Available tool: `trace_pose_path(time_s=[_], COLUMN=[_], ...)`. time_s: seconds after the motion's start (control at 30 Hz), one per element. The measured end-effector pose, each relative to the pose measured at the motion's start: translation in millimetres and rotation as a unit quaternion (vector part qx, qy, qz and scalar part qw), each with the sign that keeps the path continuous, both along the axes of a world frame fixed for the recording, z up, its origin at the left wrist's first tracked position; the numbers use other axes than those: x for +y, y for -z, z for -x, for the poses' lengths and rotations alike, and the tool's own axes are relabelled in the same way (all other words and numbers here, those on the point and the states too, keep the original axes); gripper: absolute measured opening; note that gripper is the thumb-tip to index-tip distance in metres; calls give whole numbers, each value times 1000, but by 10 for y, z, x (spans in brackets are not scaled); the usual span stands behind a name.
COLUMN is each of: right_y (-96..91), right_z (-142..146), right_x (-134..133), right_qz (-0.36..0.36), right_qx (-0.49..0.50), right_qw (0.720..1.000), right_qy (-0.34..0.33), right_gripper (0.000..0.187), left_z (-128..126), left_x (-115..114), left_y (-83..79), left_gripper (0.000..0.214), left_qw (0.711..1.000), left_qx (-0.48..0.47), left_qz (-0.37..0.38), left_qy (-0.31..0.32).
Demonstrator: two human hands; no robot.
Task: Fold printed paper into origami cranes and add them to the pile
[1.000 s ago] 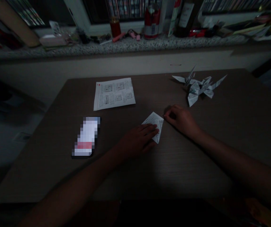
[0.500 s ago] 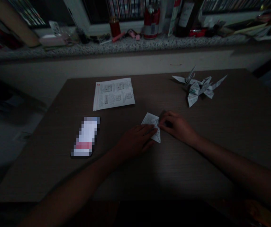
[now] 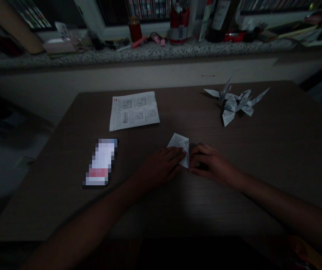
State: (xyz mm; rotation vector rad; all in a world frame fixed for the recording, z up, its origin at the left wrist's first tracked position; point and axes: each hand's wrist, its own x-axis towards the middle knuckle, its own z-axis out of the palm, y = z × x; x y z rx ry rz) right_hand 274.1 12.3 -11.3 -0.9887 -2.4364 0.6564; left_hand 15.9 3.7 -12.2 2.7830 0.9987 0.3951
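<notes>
A small folded sheet of printed paper (image 3: 179,140) lies on the table in front of me, its visible outline angular. My left hand (image 3: 163,161) rests flat over its lower left part, fingers stretched and holding it down. At the paper's lower right corner is my right hand (image 3: 210,163), fingers curled and the thumb close to the index finger, the tips at the paper's edge. The corner between those fingertips is mostly hidden and dim.
A printed sheet (image 3: 134,111) lies at the back left of the table (image 3: 155,215), with a lit phone (image 3: 101,161) nearer me. Folded paper cranes (image 3: 236,103) stand at the back right. Bottles and small items crowd the stone windowsill (image 3: 149,54) behind.
My right hand has slid down along the paper's right edge towards its lower corner. The left hand stays in place on the paper. The view has shifted slightly.
</notes>
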Motion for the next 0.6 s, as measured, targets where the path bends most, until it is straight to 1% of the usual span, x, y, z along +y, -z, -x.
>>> trace_pose_path(time_s=[0.1,0.2,0.27,0.33,0.47,0.6], right_y=[-17,-35,-44,-45,-18,46], right_z=[-24,-62,-93,-124,-170,-184], right_x=[-6,46,101,161,265,319], right_qz=[7,36,38,15,-36,-55], right_qx=[10,57,84,82,42,28], right_qw=[1000,998,996,996,998,997], right_qy=[-8,-11,-2,10,27,39], right_gripper=[6,4,7,14,27,34], left_z=[5,10,15,22,37,49], left_x=[0,-6,-10,-9,3,13], left_y=[-2,-23,-40,-51,-52,-50], left_gripper=[47,47,48,49,45,41], left_qw=[1000,1000,1000,1000,1000,1000], left_qx=[0,5,8,11,17,14], left_qz=[2,9,11,12,8,10], left_qy=[1,2,2,2,3,3])
